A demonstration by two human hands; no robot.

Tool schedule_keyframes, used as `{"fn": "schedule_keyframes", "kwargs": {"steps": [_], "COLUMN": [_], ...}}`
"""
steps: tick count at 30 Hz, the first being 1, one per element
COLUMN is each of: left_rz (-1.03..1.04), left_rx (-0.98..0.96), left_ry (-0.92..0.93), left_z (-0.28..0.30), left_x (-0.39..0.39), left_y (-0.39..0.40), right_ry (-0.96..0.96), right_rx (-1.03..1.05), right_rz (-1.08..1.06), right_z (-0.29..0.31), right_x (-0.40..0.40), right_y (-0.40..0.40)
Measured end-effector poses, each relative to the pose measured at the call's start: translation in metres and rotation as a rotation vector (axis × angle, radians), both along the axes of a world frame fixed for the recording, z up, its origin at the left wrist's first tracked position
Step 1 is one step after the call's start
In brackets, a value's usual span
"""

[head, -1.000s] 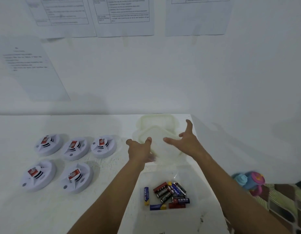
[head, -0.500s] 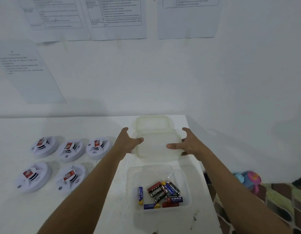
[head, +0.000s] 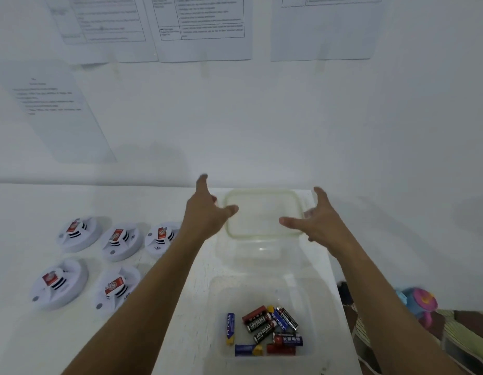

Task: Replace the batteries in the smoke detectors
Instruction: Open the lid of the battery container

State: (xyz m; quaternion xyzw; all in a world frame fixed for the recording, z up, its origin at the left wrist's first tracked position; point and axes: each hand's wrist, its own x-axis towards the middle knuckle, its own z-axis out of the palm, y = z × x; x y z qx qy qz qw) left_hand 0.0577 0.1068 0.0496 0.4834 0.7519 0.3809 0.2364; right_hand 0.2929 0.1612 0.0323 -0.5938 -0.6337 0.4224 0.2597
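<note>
My left hand (head: 207,212) and right hand (head: 316,220) are spread wide on either side of the lid (head: 263,212), which lies flat on the tabletop (head: 31,334) at the far edge, by the wall. I cannot tell whether my fingertips touch its rim or hover just off it; neither hand is holding anything.

The batteries (head: 266,331) sit in a loose pile at the bottom of the clear box (head: 324,320) nearest me. A second clear box (head: 235,255) stands between it and the lid, and looks to have nothing in it. The five smoke detectors (head: 118,240) lie in two rows to my left, well apart from the boxes, each with a red label on top.

I judge the batteries to be small, hard and smooth, a little heavy for their size and apt to roll, so I would pinch one across its middle between thumb and forefinger. The detectors look like light, stiff plastic discs; I would take one by its rim, steady it with one hand, and work its back with the other.
</note>
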Motion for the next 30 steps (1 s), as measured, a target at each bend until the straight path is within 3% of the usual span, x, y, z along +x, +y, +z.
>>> {"fn": "schedule_keyframes", "kwargs": {"steps": [3,7,17,25,30], "left_rz": [0.044,0.090,0.042,0.046,0.051], "left_rx": [0.087,0.067,-0.053,-0.047,0.073], "left_ry": [-0.091,-0.131,-0.011,0.037,-0.039], "left_z": [0.009,-0.009,-0.073,-0.083,-0.053], "left_x": [-0.010,-0.020,-0.027,-0.025,-0.010], "left_y": [0.036,0.082,0.134,0.117,0.043], "right_ry": [0.103,0.144,-0.135,-0.143,-0.026], "right_rx": [0.029,-0.045,0.006,-0.007,0.066], "right_rz": [-0.024,-0.039,-0.003,-0.041,-0.129], "right_z": [0.005,-0.012,-0.063,-0.061,-0.043], "right_x": [-0.009,-0.027,-0.045,-0.039,-0.011], "right_y": [0.032,0.079,0.117,0.097,0.027]}}
